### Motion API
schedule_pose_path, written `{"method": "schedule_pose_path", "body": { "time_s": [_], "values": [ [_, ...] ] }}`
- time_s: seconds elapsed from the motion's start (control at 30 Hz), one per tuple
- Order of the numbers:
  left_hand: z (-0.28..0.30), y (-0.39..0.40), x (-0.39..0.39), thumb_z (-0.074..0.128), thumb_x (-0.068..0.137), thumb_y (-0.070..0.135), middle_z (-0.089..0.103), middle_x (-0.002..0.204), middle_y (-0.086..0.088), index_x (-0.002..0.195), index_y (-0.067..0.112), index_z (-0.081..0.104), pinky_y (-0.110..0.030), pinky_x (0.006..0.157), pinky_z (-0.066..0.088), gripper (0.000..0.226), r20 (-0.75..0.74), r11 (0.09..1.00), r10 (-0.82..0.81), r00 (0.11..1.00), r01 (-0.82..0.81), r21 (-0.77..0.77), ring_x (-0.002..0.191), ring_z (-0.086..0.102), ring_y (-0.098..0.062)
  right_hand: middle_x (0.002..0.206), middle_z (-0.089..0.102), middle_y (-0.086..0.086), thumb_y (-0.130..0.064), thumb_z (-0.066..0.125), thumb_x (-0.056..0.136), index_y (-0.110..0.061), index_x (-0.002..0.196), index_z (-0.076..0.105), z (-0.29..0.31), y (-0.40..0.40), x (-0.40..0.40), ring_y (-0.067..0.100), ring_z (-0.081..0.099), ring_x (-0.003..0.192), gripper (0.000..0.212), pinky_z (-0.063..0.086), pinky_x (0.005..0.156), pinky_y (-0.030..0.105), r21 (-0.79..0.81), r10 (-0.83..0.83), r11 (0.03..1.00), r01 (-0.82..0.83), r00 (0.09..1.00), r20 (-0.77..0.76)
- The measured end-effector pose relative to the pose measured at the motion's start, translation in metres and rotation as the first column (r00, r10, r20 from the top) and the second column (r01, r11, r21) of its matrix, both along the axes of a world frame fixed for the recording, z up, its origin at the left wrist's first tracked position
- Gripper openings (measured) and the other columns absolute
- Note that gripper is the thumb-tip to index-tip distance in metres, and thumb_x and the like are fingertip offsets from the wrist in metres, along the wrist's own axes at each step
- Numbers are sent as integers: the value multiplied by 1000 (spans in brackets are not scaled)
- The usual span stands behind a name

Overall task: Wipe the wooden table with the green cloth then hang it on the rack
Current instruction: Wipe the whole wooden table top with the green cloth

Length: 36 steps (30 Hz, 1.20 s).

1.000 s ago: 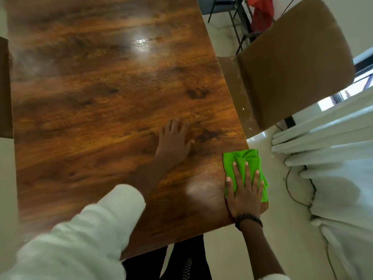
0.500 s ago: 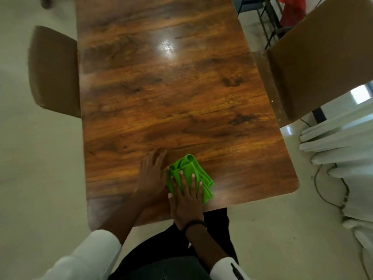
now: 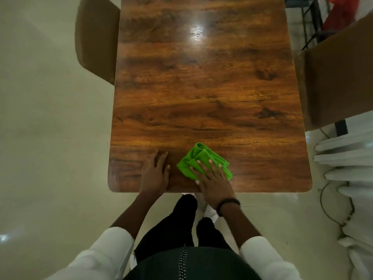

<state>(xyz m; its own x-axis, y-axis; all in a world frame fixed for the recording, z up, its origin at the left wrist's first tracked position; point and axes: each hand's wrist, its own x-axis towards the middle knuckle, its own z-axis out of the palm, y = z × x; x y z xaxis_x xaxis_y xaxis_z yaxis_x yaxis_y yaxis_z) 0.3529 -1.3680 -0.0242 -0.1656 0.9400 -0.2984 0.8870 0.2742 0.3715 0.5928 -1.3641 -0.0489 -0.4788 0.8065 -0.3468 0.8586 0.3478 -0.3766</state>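
The wooden table (image 3: 201, 87) runs away from me, glossy and dark-grained. A crumpled green cloth (image 3: 198, 158) lies near its front edge, slightly right of the middle. My right hand (image 3: 212, 180) presses flat on the cloth's near side, fingers spread over it. My left hand (image 3: 154, 174) rests flat on the bare wood just to the left of the cloth, a small gap apart, holding nothing. A dark metal rack (image 3: 311, 21) with a red cloth (image 3: 341, 13) on it stands at the far right, partly cut off.
A brown chair (image 3: 94, 37) stands at the table's left side and another brown chair (image 3: 339, 77) at its right. White curtain folds (image 3: 347, 158) and a floor cable (image 3: 331, 209) lie to the right. Pale floor surrounds the table.
My right hand slid the cloth from the table's front right corner leftward to the front middle. My left hand pulled back toward the front edge. The view shifted so I face the table's end.
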Motion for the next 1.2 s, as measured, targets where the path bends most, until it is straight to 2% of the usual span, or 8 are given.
{"method": "schedule_pose_path", "body": {
  "time_s": [0.2,0.33,0.47,0.6,0.7,0.8,0.93,1.2],
  "values": [
    [-6,-48,-26,41,95,35,36,147,-12,141,24,40,-50,106,39,48,38,978,209,977,-210,4,132,38,-31,162,-3,-15,-45,22,104,-45,153,4,-1,-6,14,29,-16,149,52,-4,120,52,-22,-3,1000,4,1000,31],
    [-8,-86,-54,49,94,24,40,146,-14,141,20,42,-48,92,49,47,11,895,444,896,-444,46,118,51,-37,161,18,-10,-40,29,101,-38,153,23,-5,-16,-41,36,8,148,51,5,116,55,-3,263,965,-263,964,-27],
    [-7,-113,-82,51,92,15,42,145,-15,141,13,42,-45,96,47,50,13,827,553,833,-551,110,126,48,-35,155,35,-7,-40,33,94,-35,147,37,-6,-33,-136,38,31,142,54,11,113,55,5,543,840,-543,839,-31],
    [-13,-124,-106,42,93,18,40,146,-15,144,9,37,-43,102,40,52,94,717,691,717,-696,39,132,42,-31,163,11,-6,-33,28,99,-37,153,20,-7,-37,-232,38,4,149,55,-6,117,55,66,655,755,-653,755,-18],
    [-15,-121,-112,40,89,21,46,140,-10,140,12,41,-34,99,38,52,198,659,737,646,-752,1,127,44,-27,163,-6,-10,-33,30,103,-42,154,8,-6,-35,-267,32,-14,148,56,-15,117,52,63,646,762,-644,763,-14],
    [-14,-118,-115,43,91,16,47,138,-6,138,16,41,-32,95,36,47,259,643,741,620,-766,-3,121,45,-24,163,-2,-13,-37,29,103,-44,153,6,-3,-25,-267,28,-10,150,55,-12,119,49,45,653,757,-651,758,-15],
    [-14,-117,-116,45,93,11,37,148,-3,147,18,32,-31,104,32,56,264,625,753,603,-781,2,133,37,-18,163,-1,-15,-50,5,98,-46,152,2,4,0,-268,24,-7,150,55,-12,118,47,37,662,749,-662,750,17],
    [-21,-109,-119,42,98,15,34,151,-7,149,14,31,-35,112,29,52,316,618,757,572,-783,-65,139,34,-21,163,-6,-7,-42,16,105,-39,154,-1,-7,61,-298,29,-9,150,53,-7,120,49,35,467,882,-470,881,75]
  ]
}}
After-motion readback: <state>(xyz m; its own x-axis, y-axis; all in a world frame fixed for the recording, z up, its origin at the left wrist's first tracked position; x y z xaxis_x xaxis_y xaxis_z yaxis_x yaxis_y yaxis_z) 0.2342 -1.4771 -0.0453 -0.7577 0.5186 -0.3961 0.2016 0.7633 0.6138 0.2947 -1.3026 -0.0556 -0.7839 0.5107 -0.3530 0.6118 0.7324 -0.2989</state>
